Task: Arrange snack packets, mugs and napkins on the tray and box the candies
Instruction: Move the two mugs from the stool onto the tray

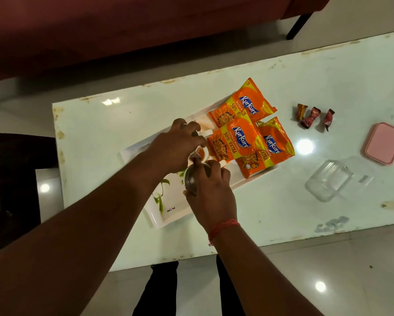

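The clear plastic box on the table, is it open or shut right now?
Open. The clear plastic box sits empty and lidless, while its pink lid lies apart, farther along the table.

Packets (248,135) crowd the tray (168,215); table (271,206) beside lies bare.

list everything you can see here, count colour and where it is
snack packets: three, orange and yellow, overlapping on the far right part of the tray
tray: one, white with green leaf print, middle of the table
mug: at least one, white, on the tray, mostly hidden by the left hand
metal cup: one, steel grey, over the tray in the right hand
candies: three, red wrappers, on the table right of the packets
clear box: one, transparent, open, near right of the table
lid: one, pink, far right
table: one, pale glossy top
left hand: on the mug
right hand: holding the metal cup
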A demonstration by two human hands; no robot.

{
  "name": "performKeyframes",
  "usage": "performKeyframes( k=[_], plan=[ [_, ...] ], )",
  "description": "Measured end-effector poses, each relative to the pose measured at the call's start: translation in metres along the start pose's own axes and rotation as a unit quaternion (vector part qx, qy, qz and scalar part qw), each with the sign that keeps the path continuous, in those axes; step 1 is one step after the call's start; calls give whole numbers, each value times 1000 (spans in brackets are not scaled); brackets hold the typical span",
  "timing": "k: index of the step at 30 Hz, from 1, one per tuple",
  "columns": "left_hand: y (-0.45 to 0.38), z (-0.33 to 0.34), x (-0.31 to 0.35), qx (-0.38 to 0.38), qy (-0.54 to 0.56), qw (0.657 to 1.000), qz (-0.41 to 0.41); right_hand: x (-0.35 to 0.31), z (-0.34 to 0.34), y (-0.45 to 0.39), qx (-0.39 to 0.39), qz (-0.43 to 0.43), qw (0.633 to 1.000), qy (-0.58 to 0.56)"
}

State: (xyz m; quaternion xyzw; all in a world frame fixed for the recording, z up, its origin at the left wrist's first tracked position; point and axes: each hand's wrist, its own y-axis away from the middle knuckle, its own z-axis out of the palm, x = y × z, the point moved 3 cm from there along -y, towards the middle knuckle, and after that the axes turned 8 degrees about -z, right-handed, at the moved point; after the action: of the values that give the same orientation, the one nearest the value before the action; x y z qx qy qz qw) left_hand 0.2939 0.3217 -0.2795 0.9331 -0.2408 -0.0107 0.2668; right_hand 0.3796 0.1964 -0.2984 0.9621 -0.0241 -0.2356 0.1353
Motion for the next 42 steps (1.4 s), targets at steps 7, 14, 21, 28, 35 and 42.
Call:
performKeyframes(
  k=[7, 14, 21, 28, 35, 42],
  plan=[
    [0, -2, 2, 4, -12, 1000, -8, 0, -1, -1, 2, 8, 1000, 5],
    [0, -2, 3, 11, -12, 1000, -15, -1, -2, -1, 11, 19, 1000, -1],
    [1, -2, 4, 13, -25, 1000, -12, -1, -2, -1, 4, 20, 1000, -10],
    [-2, 1, 4, -19, -12, 1000, -19, 0, -2, 1, -5, 14, 1000, -14],
    [28, 1, -25, 48, 21, 998, -19, -9, -27, 19, 36, 14, 998, 42],
    [127, 30, -107, 93, 88, 982, -136, -85, -17, 15, -7, -79, 995, 62]
  ],
)
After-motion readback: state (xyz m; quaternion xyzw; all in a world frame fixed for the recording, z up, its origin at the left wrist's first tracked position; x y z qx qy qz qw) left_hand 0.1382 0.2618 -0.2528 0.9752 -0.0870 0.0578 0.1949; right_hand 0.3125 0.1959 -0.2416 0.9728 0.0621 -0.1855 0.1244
